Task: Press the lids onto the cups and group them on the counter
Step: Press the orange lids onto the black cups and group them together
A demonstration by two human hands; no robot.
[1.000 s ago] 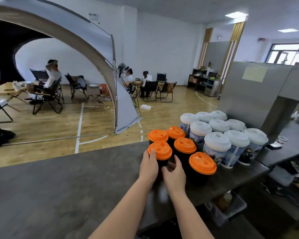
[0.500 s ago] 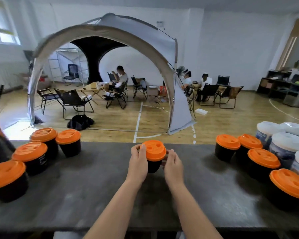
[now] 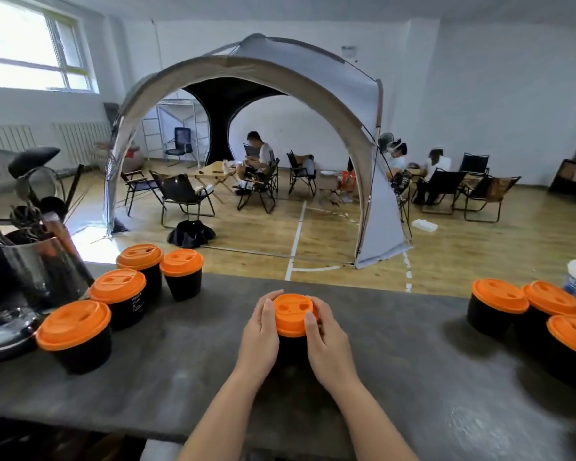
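Left hand [image 3: 260, 336] and right hand [image 3: 330, 344] cupped closed around small black paper cup with orange plastic lid [image 3: 293, 314] on dark stone surface [image 3: 180, 377]; likely light, crushable, so hold under rim.

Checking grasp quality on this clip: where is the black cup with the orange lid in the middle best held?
By its black side wall just under the orange lid, from both sides, as the left hand and right hand do: the overhanging lid stops slipping.

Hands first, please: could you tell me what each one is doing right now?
Left hand: closed around the orange-lidded cup.
Right hand: closed around the same cup.
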